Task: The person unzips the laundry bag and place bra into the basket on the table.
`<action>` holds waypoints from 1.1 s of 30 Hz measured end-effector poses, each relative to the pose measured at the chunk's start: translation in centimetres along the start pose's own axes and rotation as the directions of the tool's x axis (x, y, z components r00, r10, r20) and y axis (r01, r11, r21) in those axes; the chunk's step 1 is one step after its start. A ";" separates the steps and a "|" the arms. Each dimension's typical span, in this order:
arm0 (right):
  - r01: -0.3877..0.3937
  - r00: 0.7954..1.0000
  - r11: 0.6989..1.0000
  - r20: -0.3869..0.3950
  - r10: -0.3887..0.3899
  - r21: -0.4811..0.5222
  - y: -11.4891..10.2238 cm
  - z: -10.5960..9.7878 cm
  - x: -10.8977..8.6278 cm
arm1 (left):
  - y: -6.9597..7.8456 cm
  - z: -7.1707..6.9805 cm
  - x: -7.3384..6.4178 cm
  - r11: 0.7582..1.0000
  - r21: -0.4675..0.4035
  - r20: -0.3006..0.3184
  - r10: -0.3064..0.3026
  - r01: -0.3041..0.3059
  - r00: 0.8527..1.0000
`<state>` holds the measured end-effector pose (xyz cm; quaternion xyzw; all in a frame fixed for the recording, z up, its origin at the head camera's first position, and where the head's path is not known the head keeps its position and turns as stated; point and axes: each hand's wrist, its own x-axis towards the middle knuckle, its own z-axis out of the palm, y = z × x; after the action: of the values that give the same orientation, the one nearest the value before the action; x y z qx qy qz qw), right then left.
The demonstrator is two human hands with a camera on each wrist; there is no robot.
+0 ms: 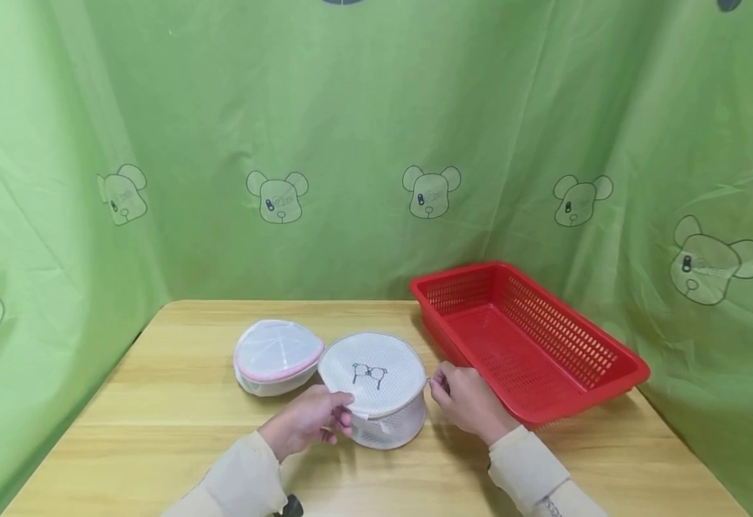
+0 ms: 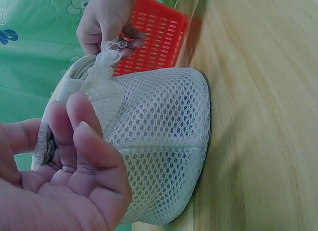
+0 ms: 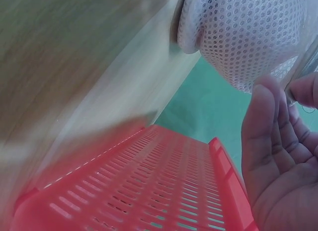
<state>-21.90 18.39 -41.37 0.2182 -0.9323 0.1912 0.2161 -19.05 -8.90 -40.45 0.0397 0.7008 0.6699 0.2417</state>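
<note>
A round white mesh laundry bag point(image 1: 376, 355) stands on the wooden table, its flat lid printed with a dark glasses-like design. My left hand point(image 1: 314, 420) grips the near left edge of the lid, thumb on top. In the left wrist view, several of its fingers curl beside the mesh side wall point(image 2: 164, 112). At the bag's right edge, my right hand point(image 1: 469, 398) pinches the small zipper pull point(image 3: 290, 97) between thumb and fingers. A crumpled strip of sheer fabric point(image 2: 107, 62) sticks out by the zipper. Left of the bag lies a second white mesh laundry bag point(image 1: 279, 352) with pink trim.
A red plastic basket point(image 1: 573, 316) with slotted walls stands at an angle on the right, close behind my right hand. Green curtain point(image 1: 350, 108) with bear-head prints surrounds the wooden table point(image 1: 176, 388). A small black object point(image 1: 292, 506) shows by my left sleeve.
</note>
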 end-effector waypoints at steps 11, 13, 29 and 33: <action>-0.008 1.000 1.000 0.003 0.008 0.012 -0.1 0.0 0.0 | -0.1 0.0 0.0 1.000 0.001 -0.003 0.004 -0.004 1.000; -0.007 1.000 1.000 -0.002 0.007 0.007 -0.1 0.0 0.1 | -0.1 0.0 0.0 1.000 0.001 -0.005 0.002 -0.002 1.000; -0.008 1.000 1.000 -0.020 0.007 -0.016 -0.1 0.1 0.2 | -0.2 -0.3 -0.2 1.000 0.019 0.030 -0.010 0.009 0.999; -0.003 1.000 1.000 -0.028 0.002 -0.026 0.0 0.2 0.3 | 0.0 -0.4 -0.2 1.000 0.025 0.030 -0.010 0.009 0.999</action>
<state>-22.23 18.21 -41.39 0.2116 -0.9318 0.1823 0.2319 -18.98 -9.32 -40.41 0.0494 0.7057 0.6592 0.2551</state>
